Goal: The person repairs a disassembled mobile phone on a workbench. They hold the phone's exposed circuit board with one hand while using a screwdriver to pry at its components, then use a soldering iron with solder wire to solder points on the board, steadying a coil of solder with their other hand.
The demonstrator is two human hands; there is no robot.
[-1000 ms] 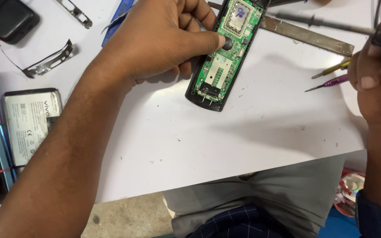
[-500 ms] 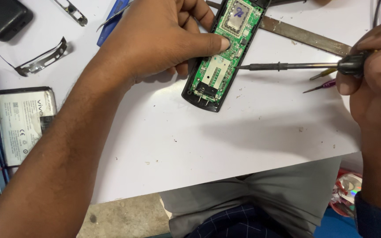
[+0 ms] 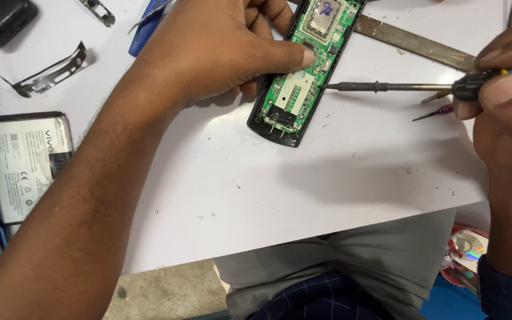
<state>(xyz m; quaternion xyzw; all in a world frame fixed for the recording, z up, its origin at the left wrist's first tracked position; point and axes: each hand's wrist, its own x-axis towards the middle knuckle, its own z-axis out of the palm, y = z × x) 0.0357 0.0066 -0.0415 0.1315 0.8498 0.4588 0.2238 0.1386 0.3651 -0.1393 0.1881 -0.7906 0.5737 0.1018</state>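
An opened black handset (image 3: 303, 71) with a bare green circuit board lies on the white table (image 3: 303, 195), top centre. My left hand (image 3: 220, 50) rests over its left side, thumb pressed on the board. My right hand (image 3: 505, 101), at the right edge, grips a thin dark screwdriver (image 3: 386, 87) that lies level. Its tip touches the right edge of the board.
A silver phone battery (image 3: 25, 160) lies at the left beside a blue edge. A bent metal frame strip (image 3: 51, 74), a black device (image 3: 1, 21) and a blue tool (image 3: 146, 21) sit top left. A metal ruler (image 3: 413, 41) lies behind the handset, small tools (image 3: 434, 109) near my right hand.
My right hand has brought the screwdriver in from the right, and its tip has reached the board's edge. My left hand has kept hold of the handset.
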